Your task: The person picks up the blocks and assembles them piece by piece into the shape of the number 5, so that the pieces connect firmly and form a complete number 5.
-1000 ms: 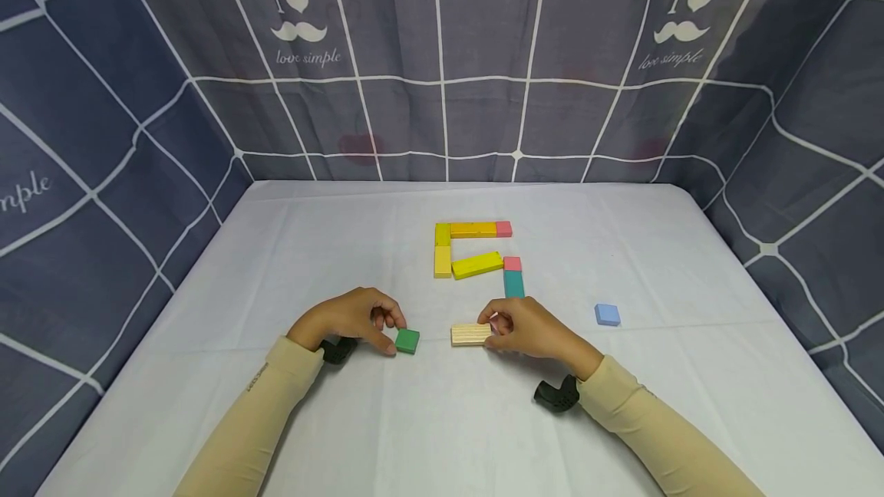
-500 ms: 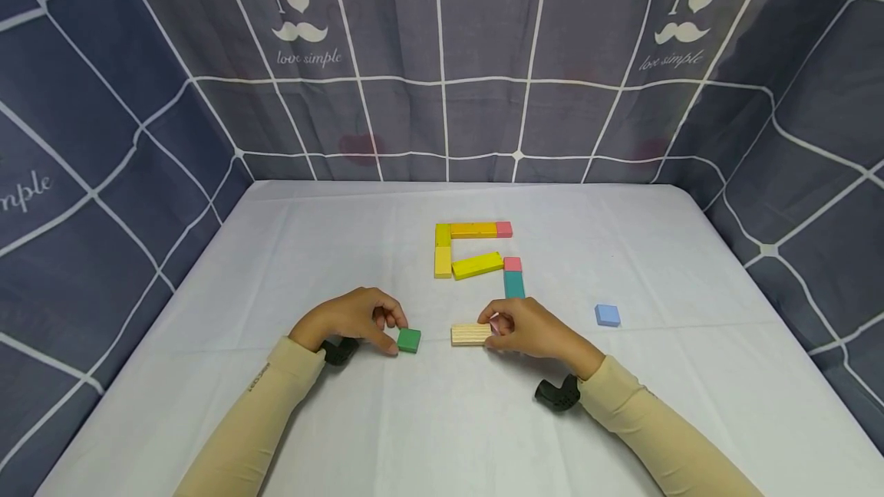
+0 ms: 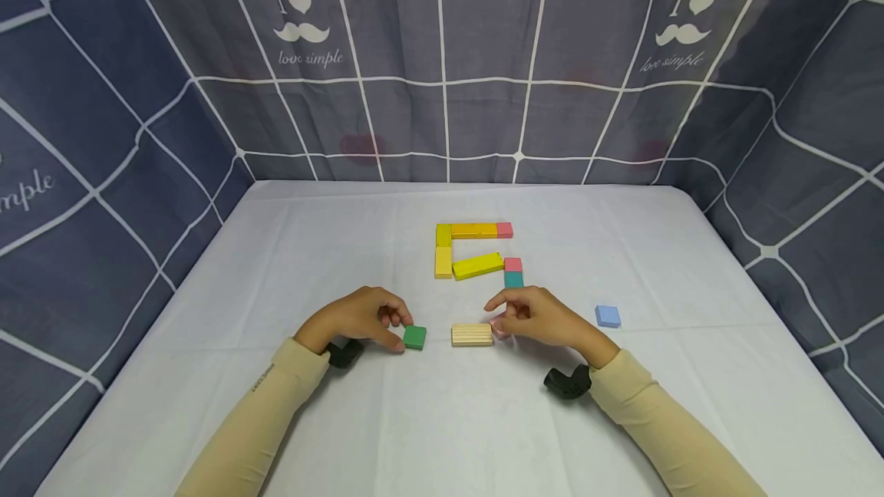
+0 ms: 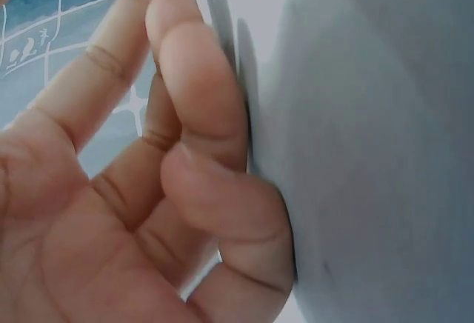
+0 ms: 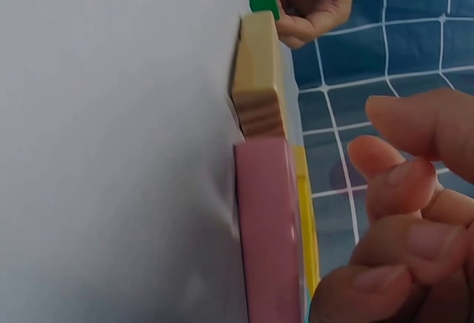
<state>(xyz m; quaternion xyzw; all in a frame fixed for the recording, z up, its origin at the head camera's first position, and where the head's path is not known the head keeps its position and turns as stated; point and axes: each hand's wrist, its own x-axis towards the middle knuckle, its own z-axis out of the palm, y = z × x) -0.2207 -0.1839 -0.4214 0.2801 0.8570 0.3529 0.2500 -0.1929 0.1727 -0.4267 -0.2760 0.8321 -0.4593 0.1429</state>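
In the head view my left hand pinches a small green block at its left side, between thumb and fingers. The left wrist view shows curled fingers near the white cloth, with the block out of sight. To the right lies a ribbed natural-wood block. A pink block adjoins its near end in the right wrist view; my hand mostly covers it in the head view. My right hand hovers just beside these two, its loosely bent fingers apart from the pink block and holding nothing.
Beyond the hands, yellow blocks, an orange block, pink blocks and a partly hidden teal block form an angular line. A light blue block lies at right on the white cloth.
My left hand and the green block have shifted slightly right, toward the wooden block. My right hand has let go and lifted its fingers a little up and to the right.
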